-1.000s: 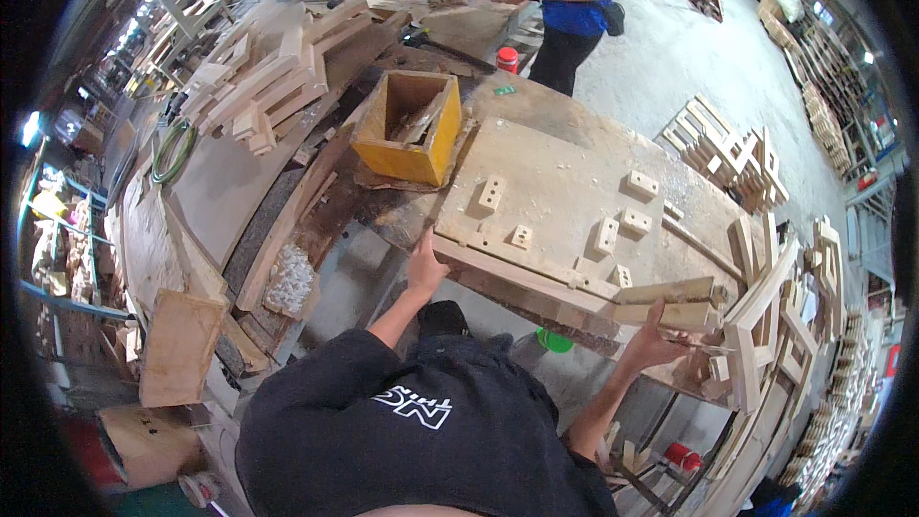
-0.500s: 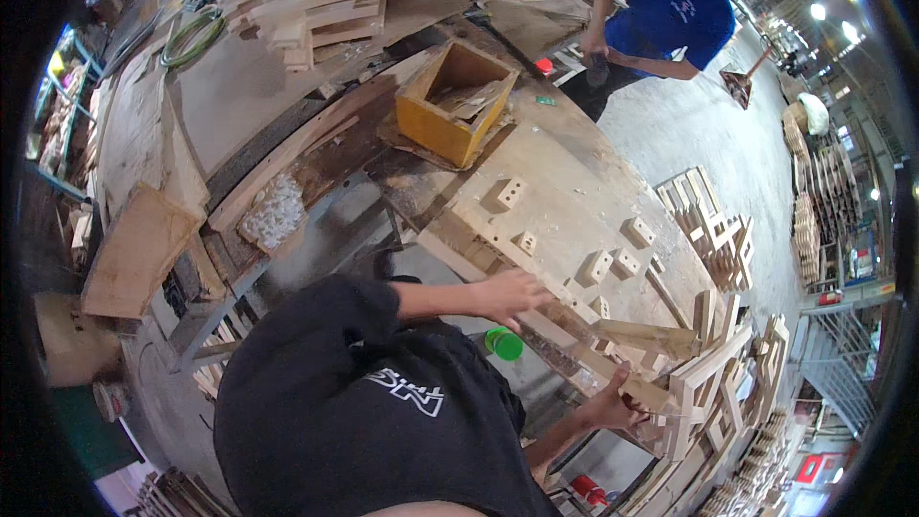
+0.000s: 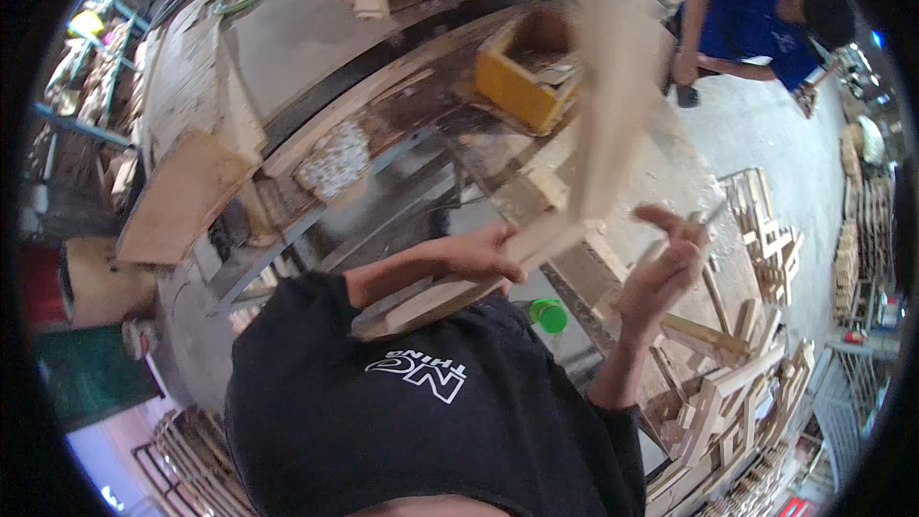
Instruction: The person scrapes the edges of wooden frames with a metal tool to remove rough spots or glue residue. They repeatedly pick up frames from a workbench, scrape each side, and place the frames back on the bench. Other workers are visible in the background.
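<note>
My left hand (image 3: 483,254) is closed around one arm of an angled wooden frame piece (image 3: 541,241), lifted in front of my chest. Its other, wider arm rises over the bench and is smeared by motion. The lower end curves back toward my black shirt. To the right of the frame piece, my right hand (image 3: 662,273) is raised with bent fingers. A thin, stick-like thing (image 3: 715,214) juts from those fingers, too blurred to name. Below both hands lies the wooden workbench board (image 3: 684,168), and the lifted piece hides part of it.
A yellow wooden box (image 3: 517,91) with scraps stands on the bench. Stacked wooden frames (image 3: 737,393) lie at the right, beside a loose wood bar (image 3: 706,333). A green-capped container (image 3: 549,316) is below the bench edge. A person in blue (image 3: 742,14) stands across the bench.
My left hand has gone from the bench edge to gripping the frame piece, which is now raised. My right hand has moved up and away from the stacked frames. The view has shifted.
</note>
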Motion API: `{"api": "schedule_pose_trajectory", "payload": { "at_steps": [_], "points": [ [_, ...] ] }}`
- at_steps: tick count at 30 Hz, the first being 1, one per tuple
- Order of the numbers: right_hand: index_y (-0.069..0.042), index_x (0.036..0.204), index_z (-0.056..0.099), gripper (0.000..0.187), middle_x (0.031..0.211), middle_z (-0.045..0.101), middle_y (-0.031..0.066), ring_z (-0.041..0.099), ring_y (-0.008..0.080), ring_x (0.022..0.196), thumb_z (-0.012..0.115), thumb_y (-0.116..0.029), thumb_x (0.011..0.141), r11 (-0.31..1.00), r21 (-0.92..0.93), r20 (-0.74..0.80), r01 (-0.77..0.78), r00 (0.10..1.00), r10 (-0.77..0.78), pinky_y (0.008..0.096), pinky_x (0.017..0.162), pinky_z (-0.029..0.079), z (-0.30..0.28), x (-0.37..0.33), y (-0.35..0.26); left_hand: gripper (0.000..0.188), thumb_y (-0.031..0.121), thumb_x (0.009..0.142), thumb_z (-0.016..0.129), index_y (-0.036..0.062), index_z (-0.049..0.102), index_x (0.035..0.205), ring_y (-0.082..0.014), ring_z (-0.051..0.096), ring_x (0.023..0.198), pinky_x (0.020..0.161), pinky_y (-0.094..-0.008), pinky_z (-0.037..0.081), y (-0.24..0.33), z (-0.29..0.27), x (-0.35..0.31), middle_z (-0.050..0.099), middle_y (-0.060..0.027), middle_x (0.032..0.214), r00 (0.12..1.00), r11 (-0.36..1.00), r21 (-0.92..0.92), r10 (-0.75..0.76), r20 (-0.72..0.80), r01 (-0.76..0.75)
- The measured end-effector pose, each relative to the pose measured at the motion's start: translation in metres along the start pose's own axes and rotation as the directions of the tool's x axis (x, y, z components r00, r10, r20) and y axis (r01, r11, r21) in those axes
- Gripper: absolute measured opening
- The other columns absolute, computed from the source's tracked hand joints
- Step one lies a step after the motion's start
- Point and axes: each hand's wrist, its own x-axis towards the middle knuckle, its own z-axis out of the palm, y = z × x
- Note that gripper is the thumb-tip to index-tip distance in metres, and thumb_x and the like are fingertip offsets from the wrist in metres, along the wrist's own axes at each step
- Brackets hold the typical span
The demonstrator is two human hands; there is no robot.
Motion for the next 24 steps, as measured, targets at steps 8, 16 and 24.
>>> {"api": "schedule_pose_trajectory", "payload": {
  "at_steps": [8,16,24],
  "points": [
    [-0.006,0.086,0.047,0.029,0.055,0.05,0.0208,0.054,0.0443,0.054,0.042,-0.031,0.1,0.977,0.062,0.764,-0.204,0.639,0.085,0.0498,0.049,0.041,0.146,-0.068,-0.013,0.051,0.012,0.072,0.075,-0.0042,0.054,0.116,-0.0203,0.066,0.067,0.059,-0.032,0.055,-0.021,-0.046,-0.133,0.064,-0.0119,0.087,0.878,0.757,-0.493,0.219,-0.426,-0.429],
    [-0.008,0.08,0.045,0.026,0.052,0.053,0.0105,0.055,0.033,0.046,0.052,-0.027,0.096,0.964,0.207,0.768,0.167,0.583,-0.265,0.0411,0.047,0.044,0.226,-0.051,-0.051,0.039,0.006,0.073,0.074,-0.0054,0.058,0.107,-0.0219,0.066,0.068,0.061,-0.0326,0.055,-0.011,-0.057,-0.173,0.064,-0.0131,0.086,0.647,0.832,-0.333,0.04,-0.761,-0.444],
    [-0.009,0.077,0.048,0.025,0.051,0.054,0.0111,0.054,0.0316,0.043,0.054,-0.026,0.095,0.981,0.061,0.754,0.185,0.635,-0.166,0.0408,0.044,0.042,0.279,-0.045,-0.052,0.036,0.002,0.074,0.071,-0.0078,0.057,0.105,-0.0216,0.066,0.069,0.062,-0.0324,0.054,0.009,-0.087,-0.174,0.064,-0.0141,0.086,0.572,0.854,-0.343,-0.066,-0.818,-0.392]
  ]
}}
